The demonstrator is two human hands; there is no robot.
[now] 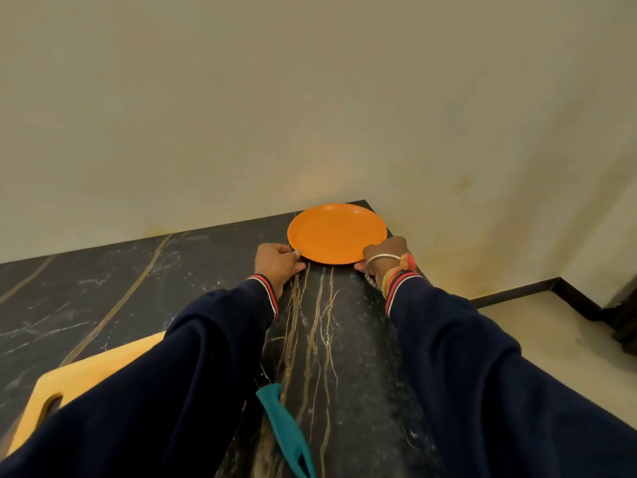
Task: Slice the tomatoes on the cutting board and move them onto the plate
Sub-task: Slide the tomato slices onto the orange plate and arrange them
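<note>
Plate: the orange plate [336,232] lies flat at the far corner of the counter, just right of the frame's centre and close to the wall.
Left hand: the left hand [277,263] is at the plate's near-left rim, with its fingers curled in and pinching the edge.
Right hand: the right hand [384,255] grips the near-right rim, back of the hand towards the camera and thumb tucked at the plate's lower edge; its fingers are mostly hidden.
Wrist: a metal bangle [381,260] and coloured thread bands [396,274] sit above the right cuff.
Sleeves: dark navy sleeves [206,339] with red-and-white striped cuffs reach up from the bottom of the frame.
Cutting board: the pale yellow cutting board [89,370], with a handle slot, lies at lower left, partly covered by the left arm.
Knife: a teal knife [282,426] lies at bottom centre between the arms, its upper end under the left sleeve.
Counter: black marble counter [120,270] with gold and white veins.
Wall: a beige wall [275,98] fills the upper frame.
</note>
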